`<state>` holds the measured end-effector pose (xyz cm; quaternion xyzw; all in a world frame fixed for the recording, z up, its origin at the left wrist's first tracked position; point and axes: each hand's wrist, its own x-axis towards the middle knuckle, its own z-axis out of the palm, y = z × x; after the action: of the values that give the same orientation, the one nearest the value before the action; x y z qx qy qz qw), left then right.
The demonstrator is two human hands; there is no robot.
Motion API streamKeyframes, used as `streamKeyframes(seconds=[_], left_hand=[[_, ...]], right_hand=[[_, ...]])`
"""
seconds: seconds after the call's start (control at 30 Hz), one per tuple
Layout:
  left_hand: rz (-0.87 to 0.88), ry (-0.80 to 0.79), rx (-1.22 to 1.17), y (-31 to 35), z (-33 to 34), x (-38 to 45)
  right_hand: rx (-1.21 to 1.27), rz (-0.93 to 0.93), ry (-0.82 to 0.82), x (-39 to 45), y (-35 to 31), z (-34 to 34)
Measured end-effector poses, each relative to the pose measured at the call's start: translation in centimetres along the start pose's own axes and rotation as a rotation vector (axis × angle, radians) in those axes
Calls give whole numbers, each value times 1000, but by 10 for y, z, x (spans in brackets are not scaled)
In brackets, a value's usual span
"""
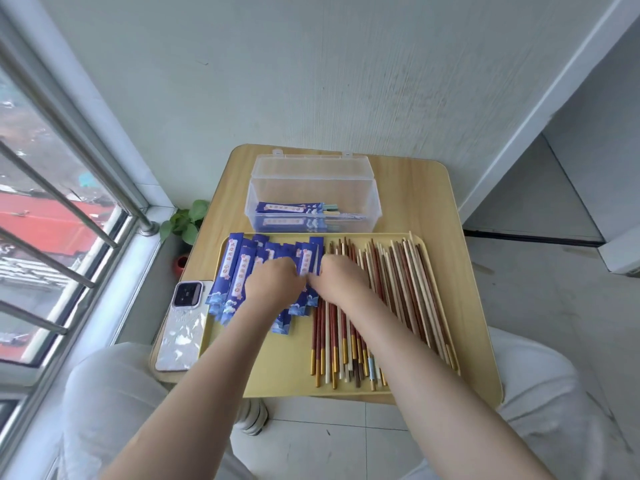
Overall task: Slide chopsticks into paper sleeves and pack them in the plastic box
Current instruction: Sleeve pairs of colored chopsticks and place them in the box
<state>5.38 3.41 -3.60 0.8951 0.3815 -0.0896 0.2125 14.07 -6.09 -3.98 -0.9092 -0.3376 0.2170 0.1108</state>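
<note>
L hand (273, 282) & R hand (337, 280) meet knuckles-up over sleeves (239, 271); grip can't tell. Chopsticks (391, 289) just right of R hand, long axis running away from body. Box (311, 188) beyond both.

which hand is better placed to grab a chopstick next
The right hand, probably: it lies beside the loose chopsticks on the tray's right half, while the left hand is over the blue sleeves.

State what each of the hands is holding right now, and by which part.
Both hands, left and right, meet on one blue paper sleeve around its lower half; their fingertips are hidden, so the exact grip cannot be told.
</note>
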Motion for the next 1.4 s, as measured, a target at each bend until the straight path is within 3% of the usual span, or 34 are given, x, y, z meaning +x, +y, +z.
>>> streamKeyframes(seconds=[0.23,0.47,0.63,0.83,1.13,1.3,1.4], left_hand=[[28,32,-164,-18,20,-9],[38,26,-290,-21,14,-12],[11,128,-860,-6,-5,-22],[-34,88,-1235,15,-7,-30],[6,-56,-1268,29,5,-44],[-130,-93,-1554,24,6,-43],[-208,-61,-1595,30,5,-41]], right_hand=[[-44,166,-17,-13,-23,22],[319,86,0,-18,-13,9],[602,-58,40,-47,-6,-6],[636,-112,19,-61,-1,-3],[622,-68,46,-71,22,-9],[814,-61,-24,-74,40,-14],[860,-20,55,-71,48,-16]])
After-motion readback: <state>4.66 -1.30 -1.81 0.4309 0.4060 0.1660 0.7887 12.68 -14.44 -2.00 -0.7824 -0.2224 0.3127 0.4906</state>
